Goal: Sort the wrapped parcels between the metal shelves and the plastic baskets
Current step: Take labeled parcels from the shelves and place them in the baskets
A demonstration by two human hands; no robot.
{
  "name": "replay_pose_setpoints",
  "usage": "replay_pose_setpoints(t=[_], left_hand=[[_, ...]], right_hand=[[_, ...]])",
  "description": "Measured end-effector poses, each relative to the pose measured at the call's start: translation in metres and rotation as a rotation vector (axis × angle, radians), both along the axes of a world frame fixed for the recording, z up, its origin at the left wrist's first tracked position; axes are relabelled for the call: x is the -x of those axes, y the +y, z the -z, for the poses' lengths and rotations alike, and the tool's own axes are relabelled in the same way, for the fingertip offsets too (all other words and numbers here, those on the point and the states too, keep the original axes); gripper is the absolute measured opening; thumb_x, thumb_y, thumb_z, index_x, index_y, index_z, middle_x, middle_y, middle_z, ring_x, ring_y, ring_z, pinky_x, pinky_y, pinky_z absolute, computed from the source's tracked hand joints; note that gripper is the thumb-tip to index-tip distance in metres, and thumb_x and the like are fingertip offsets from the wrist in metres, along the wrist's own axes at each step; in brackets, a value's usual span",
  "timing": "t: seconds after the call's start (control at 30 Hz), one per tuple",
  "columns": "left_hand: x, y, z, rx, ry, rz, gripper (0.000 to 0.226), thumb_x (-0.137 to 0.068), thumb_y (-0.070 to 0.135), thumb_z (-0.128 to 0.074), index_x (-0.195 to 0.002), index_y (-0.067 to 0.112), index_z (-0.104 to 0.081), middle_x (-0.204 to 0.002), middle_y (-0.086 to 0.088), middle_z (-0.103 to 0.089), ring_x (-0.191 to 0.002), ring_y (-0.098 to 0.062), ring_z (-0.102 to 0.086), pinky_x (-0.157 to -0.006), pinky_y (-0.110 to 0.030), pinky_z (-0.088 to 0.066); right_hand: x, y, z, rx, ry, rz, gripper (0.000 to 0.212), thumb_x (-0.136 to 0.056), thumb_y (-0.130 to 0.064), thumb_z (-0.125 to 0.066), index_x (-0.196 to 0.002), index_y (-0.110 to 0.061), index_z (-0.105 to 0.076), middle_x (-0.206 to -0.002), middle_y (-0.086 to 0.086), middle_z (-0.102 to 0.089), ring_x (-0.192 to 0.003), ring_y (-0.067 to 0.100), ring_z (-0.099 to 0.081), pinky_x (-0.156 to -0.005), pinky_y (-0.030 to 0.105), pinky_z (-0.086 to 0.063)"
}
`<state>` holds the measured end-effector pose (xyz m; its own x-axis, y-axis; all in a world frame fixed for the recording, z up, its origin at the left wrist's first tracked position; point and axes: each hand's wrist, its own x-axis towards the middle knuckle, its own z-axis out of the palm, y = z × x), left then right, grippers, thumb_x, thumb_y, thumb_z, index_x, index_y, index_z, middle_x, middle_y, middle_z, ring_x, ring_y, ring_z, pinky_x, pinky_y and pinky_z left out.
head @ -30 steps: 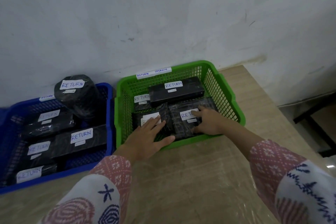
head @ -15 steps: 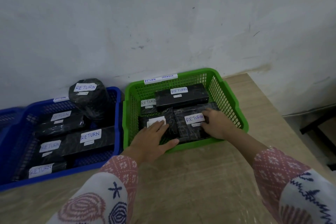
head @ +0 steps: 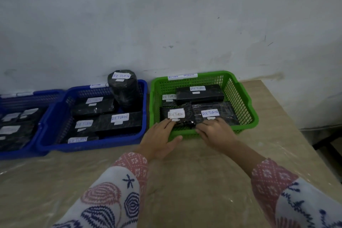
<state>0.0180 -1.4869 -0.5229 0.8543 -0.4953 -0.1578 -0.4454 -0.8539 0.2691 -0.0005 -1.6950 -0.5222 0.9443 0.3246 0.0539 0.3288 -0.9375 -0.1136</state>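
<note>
A green plastic basket [head: 211,73] tagged "RETURN OVERDUE" holds several black wrapped parcels with white "RETURN" labels. One parcel [head: 199,94] lies along the back, one [head: 187,114] at the near left and one [head: 224,111] at the near right. My left hand [head: 160,139] lies flat over the near rim, fingertips on the near-left parcel and thumb outside the basket. My right hand [head: 216,132] rests on the near rim, its fingers touching the near edge of the right parcel. Neither hand grips anything.
A blue basket [head: 92,144] to the left holds more labelled black parcels and an upright cylindrical one [head: 123,89]. Another blue basket [head: 11,153] sits at the far left. All stand on a plastic-covered wooden table [head: 185,181] against a white wall; the table ends at the right.
Both hands have drawn back toward the near rim of the green basket. My right hand has slid off the right parcel's label. The view has shifted left, showing more blue baskets.
</note>
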Motion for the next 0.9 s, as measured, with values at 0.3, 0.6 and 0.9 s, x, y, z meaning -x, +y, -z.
replay_pose_setpoints(t=[0.3,0.6,0.9], left_hand=[[0.036,0.092,-0.024,-0.027,-0.053,-0.082,0.069,-0.094,0.05,-0.041,-0.148,0.015,-0.017,-0.156,0.001,-0.017,-0.143,-0.013,-0.011,-0.115,-0.033,-0.007],[0.127,0.288,-0.055,-0.075,-0.035,-0.382,0.07,-0.094,0.046,-0.042,-0.148,0.011,-0.014,-0.156,-0.003,-0.013,-0.143,-0.016,-0.01,-0.113,-0.03,-0.007],[0.242,0.488,-0.056,-0.122,-0.047,-0.593,0.074,-0.091,0.053,-0.042,-0.147,0.013,-0.017,-0.155,-0.005,-0.016,-0.141,-0.018,-0.016,-0.115,-0.034,-0.013]], right_hand=[[-0.003,0.093,-0.019,0.054,-0.026,-0.119,0.039,-0.094,-0.03,-0.035,-0.114,-0.009,-0.061,-0.111,0.012,-0.064,-0.102,0.031,-0.061,-0.084,0.039,-0.043],[0.035,0.301,-0.039,0.163,-0.058,-0.384,0.041,-0.095,-0.017,-0.037,-0.135,-0.013,-0.042,-0.139,0.007,-0.045,-0.124,0.026,-0.045,-0.096,0.037,-0.033],[0.113,0.527,-0.034,0.066,-0.043,-0.594,0.041,-0.087,-0.015,-0.044,-0.128,-0.012,-0.048,-0.135,0.007,-0.048,-0.12,0.028,-0.047,-0.093,0.036,-0.034]])
